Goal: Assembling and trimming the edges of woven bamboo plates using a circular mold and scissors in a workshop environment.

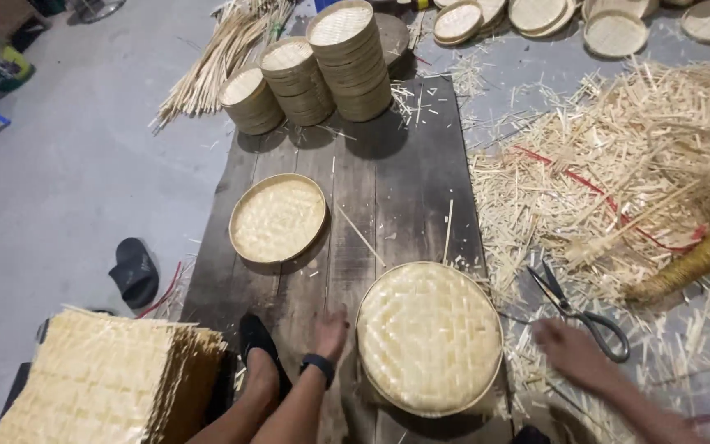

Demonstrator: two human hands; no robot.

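Resting on the dark wooden board [388, 189], the left hand [330, 329] lies open-fingered just left of a round woven bamboo tray [429, 335]. The right hand [569, 349], fingers loosely open and empty, sits near the scissors [581, 312] among bamboo scraps [618, 164].

Dark wooden plank board [408, 185]; three stacks of round woven bamboo trays [310, 74]; pile of square woven bamboo mats [108, 382]; black sandal [134, 271]; heap of pale bamboo offcuts [618, 164].

Tray [429, 337] by my left hand [330, 330]: woven bamboo, pale, matt. Boards [396, 189] under it: dark rough wood, worn. Scissors [577, 308] near my right hand [570, 352]: dull grey metal. Scraps [618, 164]: dry bamboo splinters.
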